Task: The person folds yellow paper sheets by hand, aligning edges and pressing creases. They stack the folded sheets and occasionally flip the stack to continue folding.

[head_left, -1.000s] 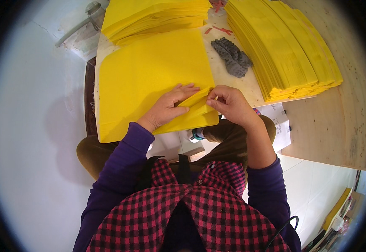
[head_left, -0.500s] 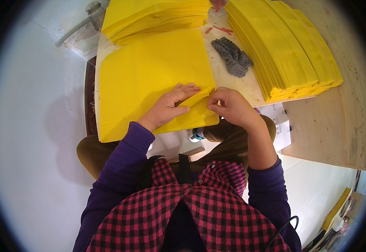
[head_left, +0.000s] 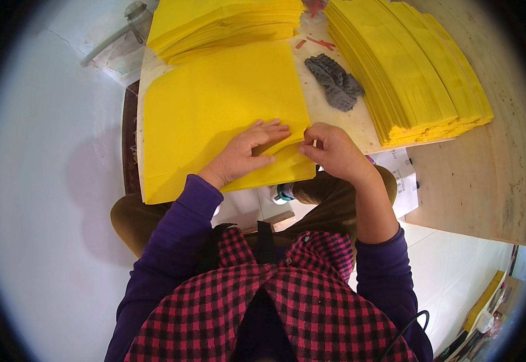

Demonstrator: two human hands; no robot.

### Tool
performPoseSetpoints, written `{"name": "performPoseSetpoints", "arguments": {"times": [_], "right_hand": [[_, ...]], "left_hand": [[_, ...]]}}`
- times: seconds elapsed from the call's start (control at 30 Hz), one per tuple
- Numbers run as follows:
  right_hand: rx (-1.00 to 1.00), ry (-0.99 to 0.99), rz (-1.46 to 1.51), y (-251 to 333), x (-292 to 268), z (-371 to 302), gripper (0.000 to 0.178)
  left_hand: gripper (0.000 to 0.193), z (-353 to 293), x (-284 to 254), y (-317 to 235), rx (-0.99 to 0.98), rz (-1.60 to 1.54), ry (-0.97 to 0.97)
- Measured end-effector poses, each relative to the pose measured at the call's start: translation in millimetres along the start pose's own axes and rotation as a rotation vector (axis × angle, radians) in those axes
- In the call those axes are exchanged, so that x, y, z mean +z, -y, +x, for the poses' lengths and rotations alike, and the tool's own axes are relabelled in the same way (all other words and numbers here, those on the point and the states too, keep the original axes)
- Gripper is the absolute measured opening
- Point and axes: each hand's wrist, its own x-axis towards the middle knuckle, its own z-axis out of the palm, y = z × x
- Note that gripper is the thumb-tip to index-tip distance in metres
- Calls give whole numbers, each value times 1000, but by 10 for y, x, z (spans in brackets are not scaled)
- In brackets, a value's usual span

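A flat yellow sheet (head_left: 214, 102), looking like thin felt-like fabric, lies on top of a low pile at the table's near edge. My left hand (head_left: 246, 152) rests on its near right part, fingers stretched out and thumb apart. At the sheet's right edge, my right hand (head_left: 335, 152) is closed in a pinch, thumb and forefinger on the edge near the corner. Between the two hands the sheet bulges up slightly. How many layers the pinch takes in is hidden by the fingers.
Behind the sheet stands a thick stack of yellow sheets (head_left: 226, 27); a fanned row of more yellow sheets (head_left: 407, 72) lies at right. Between them are a crumpled grey cloth (head_left: 334, 81) and red strips (head_left: 320, 44). A wooden board (head_left: 474, 181) stands at right, a white wall (head_left: 40, 181) at left.
The raised fold between my hands has come down, and the sheet's right edge now lies flatter. Both hands have stayed almost in place, the right one still pinching.
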Motion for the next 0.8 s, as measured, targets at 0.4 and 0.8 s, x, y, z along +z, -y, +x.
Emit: {"name": "performPoseSetpoints", "arguments": {"times": [0.4, 0.8], "right_hand": [[59, -161, 101, 86, 43, 88, 20], [-120, -291, -63, -246, 214, 5, 56]], "left_hand": [[59, -35, 47, -19, 2, 123, -1], [53, -27, 71, -84, 14, 237, -26]]}}
